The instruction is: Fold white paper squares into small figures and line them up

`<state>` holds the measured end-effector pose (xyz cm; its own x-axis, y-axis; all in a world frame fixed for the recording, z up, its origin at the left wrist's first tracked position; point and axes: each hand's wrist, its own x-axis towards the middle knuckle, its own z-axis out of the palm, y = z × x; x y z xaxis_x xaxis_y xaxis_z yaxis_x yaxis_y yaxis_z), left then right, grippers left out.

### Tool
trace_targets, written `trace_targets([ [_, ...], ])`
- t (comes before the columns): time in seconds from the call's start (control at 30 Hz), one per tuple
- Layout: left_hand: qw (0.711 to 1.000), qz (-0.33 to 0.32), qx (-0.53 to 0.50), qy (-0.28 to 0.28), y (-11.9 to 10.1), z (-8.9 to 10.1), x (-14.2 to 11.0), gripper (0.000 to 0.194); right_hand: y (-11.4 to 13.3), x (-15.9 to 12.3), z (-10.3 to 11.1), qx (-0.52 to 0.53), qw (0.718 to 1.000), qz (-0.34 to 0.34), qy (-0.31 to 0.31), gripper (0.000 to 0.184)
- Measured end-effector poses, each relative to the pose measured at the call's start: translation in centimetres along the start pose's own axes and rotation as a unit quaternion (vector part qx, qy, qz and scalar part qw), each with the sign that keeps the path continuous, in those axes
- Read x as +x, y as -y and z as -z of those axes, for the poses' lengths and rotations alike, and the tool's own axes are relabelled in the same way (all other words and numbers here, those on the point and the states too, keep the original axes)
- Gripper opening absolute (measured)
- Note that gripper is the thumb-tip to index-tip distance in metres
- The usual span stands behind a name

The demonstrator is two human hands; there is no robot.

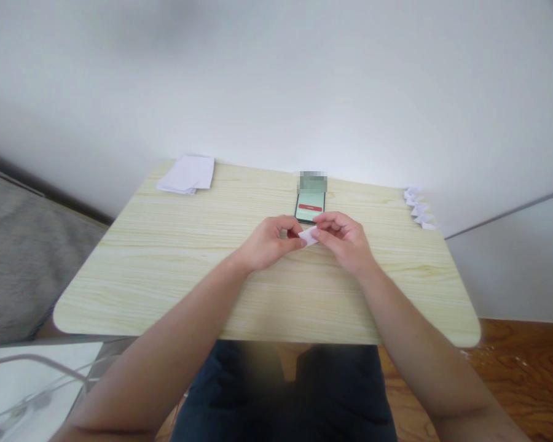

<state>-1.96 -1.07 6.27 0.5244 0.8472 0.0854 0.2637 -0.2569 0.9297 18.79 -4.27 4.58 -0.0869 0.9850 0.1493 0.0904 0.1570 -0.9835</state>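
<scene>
A small folded piece of white paper (308,236) is held between my two hands, just above the middle of the wooden table. My left hand (276,241) pinches its left end between thumb and fingers. On the other side, my right hand (343,239) grips the right end, thumb in front and fingers curled behind. Right behind the hands lies a phone (310,207) with a lit screen showing a red bar; its upper part is blurred out. The paper's exact folds are too small to make out.
A stack of white paper sheets (188,173) lies at the table's back left. Several small folded white paper pieces (418,209) stand in a row near the back right edge. The light wooden tabletop (175,264) meets a white wall (276,92). Cables (37,362) hang at the lower left.
</scene>
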Motion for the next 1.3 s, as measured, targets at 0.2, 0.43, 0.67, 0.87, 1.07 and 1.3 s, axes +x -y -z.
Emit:
trace_targets([
  [0.2, 0.999, -0.019, 0.024, -0.009, 0.1, 0.1, 0.0, 0.012, 0.1, 0.0, 0.1, -0.036, 0.999, -0.007, 0.008, 0.016],
  [0.43, 0.999, -0.023, 0.037, -0.029, -0.2, 0.0, -0.1, 0.011, 0.0, -0.1, 0.0, -0.046, 0.998, -0.029, -0.004, 0.014],
  [0.67, 1.0, -0.007, -0.009, -0.012, 0.3, -0.3, -0.1, 0.009, 0.1, -0.2, -0.1, -0.034, 0.999, -0.022, 0.008, 0.022],
  [0.87, 0.996, 0.004, -0.074, -0.053, 0.7, -0.2, 0.1, 0.012, 0.2, -0.1, -0.1, 0.009, 1.0, -0.011, 0.021, 0.02],
  [1.07, 0.988, -0.011, -0.136, -0.073, 1.2, -0.3, 0.4, 0.013, -0.2, -0.1, -0.2, 0.086, 0.995, -0.043, 0.04, 0.026],
  [1.3, 0.995, -0.037, -0.04, -0.079, 0.6, -0.6, 0.2, 0.01, 0.2, 0.1, -0.1, 0.138, 0.989, -0.033, 0.038, 0.018],
])
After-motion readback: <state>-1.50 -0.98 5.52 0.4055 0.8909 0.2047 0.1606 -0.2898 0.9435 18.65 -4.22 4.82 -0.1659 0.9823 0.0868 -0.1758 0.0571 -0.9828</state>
